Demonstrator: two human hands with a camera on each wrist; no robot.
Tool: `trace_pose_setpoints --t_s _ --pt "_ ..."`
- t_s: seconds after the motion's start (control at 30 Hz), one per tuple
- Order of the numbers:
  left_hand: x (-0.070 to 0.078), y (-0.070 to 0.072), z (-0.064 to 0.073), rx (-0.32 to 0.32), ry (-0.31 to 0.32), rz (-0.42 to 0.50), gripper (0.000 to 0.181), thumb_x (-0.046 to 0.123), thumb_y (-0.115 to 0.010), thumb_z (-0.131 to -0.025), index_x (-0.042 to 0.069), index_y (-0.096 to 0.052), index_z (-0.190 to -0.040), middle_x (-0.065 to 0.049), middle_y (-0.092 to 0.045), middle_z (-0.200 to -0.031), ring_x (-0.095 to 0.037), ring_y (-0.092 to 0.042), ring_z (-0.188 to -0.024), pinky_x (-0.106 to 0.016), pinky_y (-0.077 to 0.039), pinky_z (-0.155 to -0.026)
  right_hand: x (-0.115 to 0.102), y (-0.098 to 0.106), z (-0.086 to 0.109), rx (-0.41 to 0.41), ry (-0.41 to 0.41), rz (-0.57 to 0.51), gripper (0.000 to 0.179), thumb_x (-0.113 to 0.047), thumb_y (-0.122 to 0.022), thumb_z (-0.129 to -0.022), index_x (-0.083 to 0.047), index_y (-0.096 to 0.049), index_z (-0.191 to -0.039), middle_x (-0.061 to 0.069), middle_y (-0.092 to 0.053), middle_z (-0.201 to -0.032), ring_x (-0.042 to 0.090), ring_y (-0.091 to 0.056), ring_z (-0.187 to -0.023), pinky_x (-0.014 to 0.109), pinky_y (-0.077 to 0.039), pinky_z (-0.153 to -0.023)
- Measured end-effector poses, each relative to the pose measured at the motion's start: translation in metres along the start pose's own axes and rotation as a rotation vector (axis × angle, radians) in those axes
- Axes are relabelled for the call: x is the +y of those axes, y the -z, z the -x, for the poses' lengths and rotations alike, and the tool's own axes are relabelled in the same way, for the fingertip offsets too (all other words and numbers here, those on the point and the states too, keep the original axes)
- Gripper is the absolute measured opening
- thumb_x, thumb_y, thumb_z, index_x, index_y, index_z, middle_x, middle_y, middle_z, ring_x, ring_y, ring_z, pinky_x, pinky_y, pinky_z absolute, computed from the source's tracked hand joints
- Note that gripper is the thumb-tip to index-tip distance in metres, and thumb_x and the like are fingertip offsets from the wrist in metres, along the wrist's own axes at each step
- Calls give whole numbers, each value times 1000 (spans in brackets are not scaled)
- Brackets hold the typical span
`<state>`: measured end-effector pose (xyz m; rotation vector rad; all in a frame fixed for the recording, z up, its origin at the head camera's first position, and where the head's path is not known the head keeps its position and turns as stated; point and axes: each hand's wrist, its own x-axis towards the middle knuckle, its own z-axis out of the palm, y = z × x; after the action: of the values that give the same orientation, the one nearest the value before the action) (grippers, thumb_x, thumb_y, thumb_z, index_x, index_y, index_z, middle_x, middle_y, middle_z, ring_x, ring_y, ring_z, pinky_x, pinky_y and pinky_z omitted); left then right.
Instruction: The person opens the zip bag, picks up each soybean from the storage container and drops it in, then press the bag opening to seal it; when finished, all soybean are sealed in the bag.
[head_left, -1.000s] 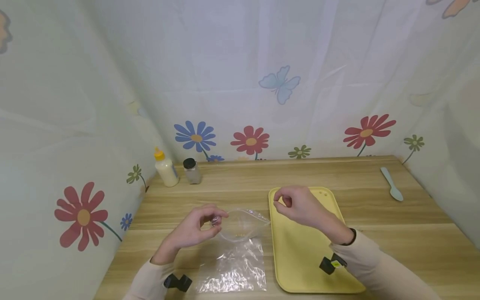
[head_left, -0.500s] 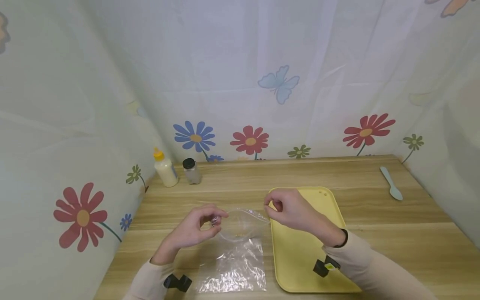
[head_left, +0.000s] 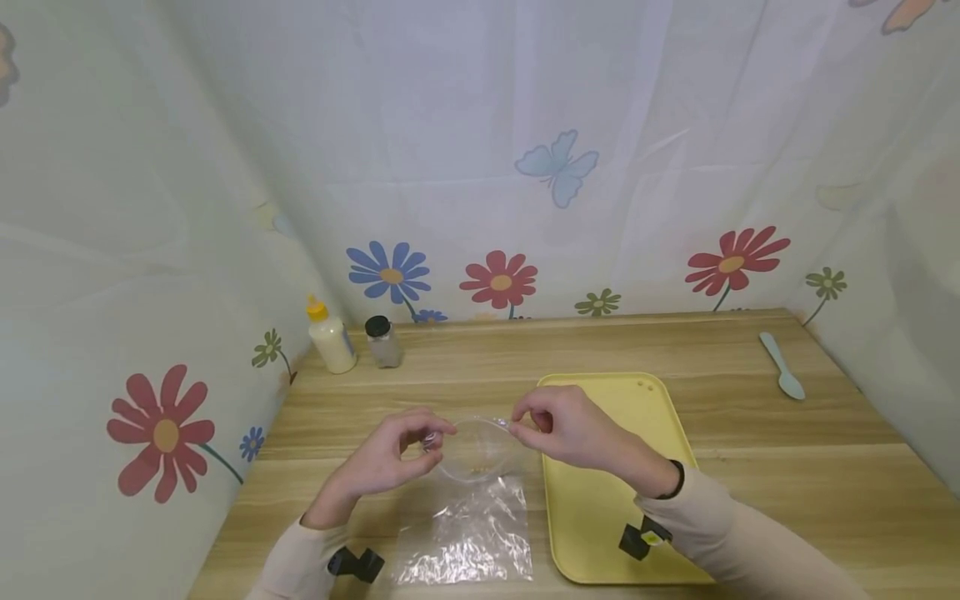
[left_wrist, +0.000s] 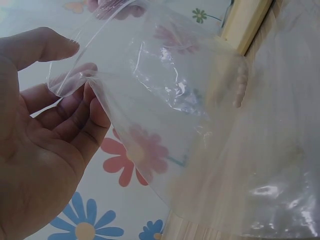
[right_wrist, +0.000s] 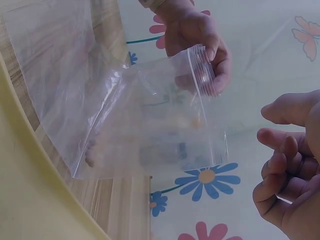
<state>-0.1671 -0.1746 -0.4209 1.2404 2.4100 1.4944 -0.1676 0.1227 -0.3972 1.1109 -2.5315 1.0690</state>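
A clear zip-top bag (head_left: 472, 533) lies with its lower part on the table, its mouth raised and bowed open. At the mouth's left side, my left hand (head_left: 390, 454) pinches the rim between thumb and fingers; the left wrist view shows the film (left_wrist: 165, 75) running from those fingers. My right hand (head_left: 573, 425) hovers over the yellow tray's left edge, fingertips right at the bag's right corner in the head view. In the right wrist view its thumb and index finger (right_wrist: 272, 137) stand apart with no film between them. A row of pale lumps (left_wrist: 241, 85) shows through the plastic.
The yellow tray (head_left: 600, 533) lies right of the bag. At the back left stand a white bottle with a yellow tip (head_left: 332, 340) and a small jar with a black lid (head_left: 384, 343). A pale spoon (head_left: 782, 367) rests at the far right. Flowered curtains surround the table.
My right hand has moved left from over the tray to the bag's right corner. That side of the mouth now looks rounder. The left hand has stayed in place.
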Motion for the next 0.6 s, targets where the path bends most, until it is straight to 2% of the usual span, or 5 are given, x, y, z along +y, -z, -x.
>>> trace_pose_setpoints --t_s 0.07,0.3,0.53,0.6 --pt "-1 0 0 -4 -13 -1 36 -15 -65 -77 -8 -62 -113 -17 -62 -88 -16 -59 -82 -31 -58 -78 0 0 0 1 5 -2 5 -21 -71 -87 -17 -71 -89 -12 -40 -59 -1 -36 -54 16 -35 -51" --pt "-19 0 2 -5 -48 -4 38 -9 -66 -80 -4 -62 -117 -18 -62 -91 -15 -59 -84 -29 -57 -79 2 1 1 2 7 9 6 -21 -71 -88 -15 -71 -89 -12 -42 -59 -1 -37 -54 16 -35 -50" --pt "-22 0 3 -11 -33 16 37 -5 -68 -82 6 -64 -117 -3 -62 -91 -13 -59 -84 -27 -57 -78 6 7 4 20 -29 41 6 -19 -72 -86 -15 -71 -90 -14 -40 -59 -1 -35 -53 16 -33 -50" --pt "-23 0 3 -12 -30 13 37 -5 -68 -81 7 -64 -117 -3 -62 -91 -12 -59 -84 -27 -57 -78 8 9 4 34 -42 47 5 -19 -72 -86 -16 -72 -90 -15 -38 -58 -1 -34 -52 16 -32 -49"
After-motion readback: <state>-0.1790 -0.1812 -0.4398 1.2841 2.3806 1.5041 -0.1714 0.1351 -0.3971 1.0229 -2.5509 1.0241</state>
